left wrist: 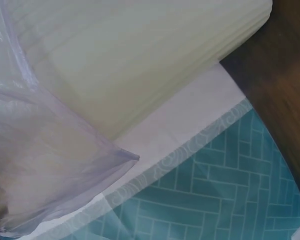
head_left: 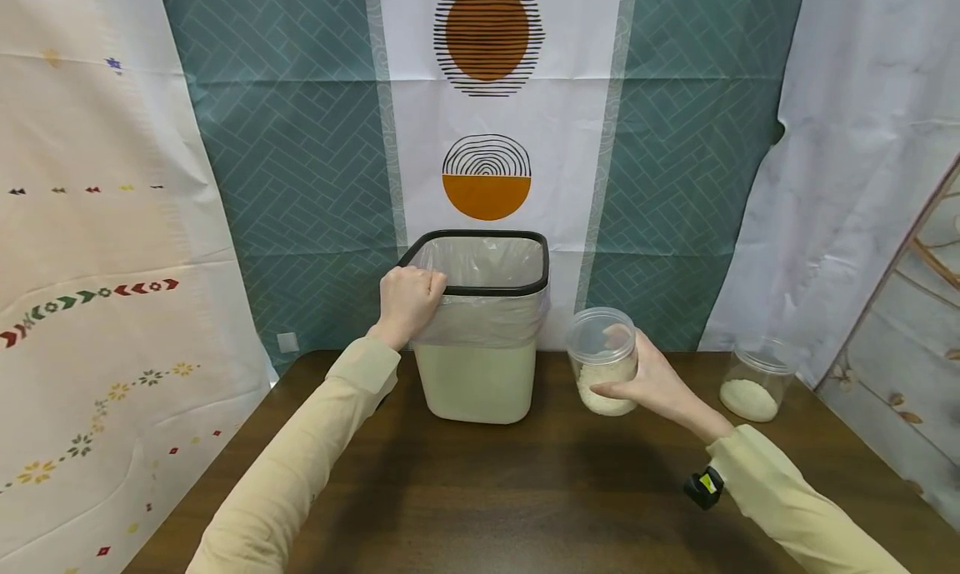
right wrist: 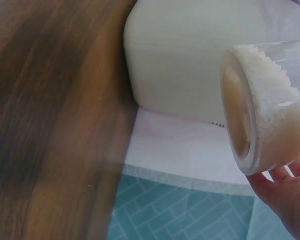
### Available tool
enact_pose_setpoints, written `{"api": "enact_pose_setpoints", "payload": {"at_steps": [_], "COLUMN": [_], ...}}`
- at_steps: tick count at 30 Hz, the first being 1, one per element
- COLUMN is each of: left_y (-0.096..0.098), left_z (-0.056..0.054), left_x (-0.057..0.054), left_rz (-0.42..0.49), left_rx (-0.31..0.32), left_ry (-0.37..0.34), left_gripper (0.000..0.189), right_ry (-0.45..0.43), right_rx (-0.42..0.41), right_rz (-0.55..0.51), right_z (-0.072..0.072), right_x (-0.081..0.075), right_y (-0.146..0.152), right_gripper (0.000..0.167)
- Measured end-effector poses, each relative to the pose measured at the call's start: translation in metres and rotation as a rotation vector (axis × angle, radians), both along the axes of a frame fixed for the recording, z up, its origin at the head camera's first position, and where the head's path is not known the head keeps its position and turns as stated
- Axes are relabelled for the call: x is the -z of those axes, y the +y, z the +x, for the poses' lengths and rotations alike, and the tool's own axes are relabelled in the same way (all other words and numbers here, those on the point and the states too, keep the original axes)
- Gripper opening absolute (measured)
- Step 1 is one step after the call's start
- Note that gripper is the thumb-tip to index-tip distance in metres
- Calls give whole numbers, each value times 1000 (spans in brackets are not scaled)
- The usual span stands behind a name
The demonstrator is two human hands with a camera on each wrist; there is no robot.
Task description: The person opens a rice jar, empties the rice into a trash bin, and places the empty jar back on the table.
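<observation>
A pale trash can point(head_left: 474, 382) with a black rim and a clear plastic liner point(head_left: 487, 320) stands on the table. My left hand point(head_left: 408, 301) grips the rim at its front left corner, fingers curled over it. In the left wrist view the liner point(left wrist: 55, 150) hangs down over the can's side point(left wrist: 115, 60). To the right of the can, my right hand point(head_left: 637, 370) holds a clear plastic jar point(head_left: 602, 357) above the table, slightly tilted. White grains that look like rice point(right wrist: 275, 105) fill its lower part. The jar's top is covered by what looks like a clear lid.
A second clear jar point(head_left: 753, 386) with white grains at its bottom stands at the table's right back edge. The dark wooden table point(head_left: 487, 491) runs up to a patterned cloth backdrop point(head_left: 300, 141). A black wrist device point(head_left: 705, 486) sits at my right cuff.
</observation>
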State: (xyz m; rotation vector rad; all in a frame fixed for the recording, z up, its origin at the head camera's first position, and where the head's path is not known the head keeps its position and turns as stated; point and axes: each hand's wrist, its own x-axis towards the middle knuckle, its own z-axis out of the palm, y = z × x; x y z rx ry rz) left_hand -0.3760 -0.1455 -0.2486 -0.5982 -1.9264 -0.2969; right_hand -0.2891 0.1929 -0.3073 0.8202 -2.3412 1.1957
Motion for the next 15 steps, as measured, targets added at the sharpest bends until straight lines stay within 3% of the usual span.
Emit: {"api": "enact_pose_setpoints", "payload": {"at_steps": [5, 12, 15], "left_y": [8, 19, 23], "left_z": [1, -2, -1], "left_x": [-1, -1, -1], "left_rz": [-5, -33, -38], "left_rx": [6, -6, -13], "left_ry": [17, 27, 19], "left_gripper": [43, 43, 44], "right_ry": [10, 63, 78], "right_rx": [-28, 5, 6], "right_rz": [14, 40, 53], "right_z": [5, -19, -15], "right_x": [-5, 14, 11], "right_y": [-4, 6, 3], "right_gripper": [76, 83, 83]}}
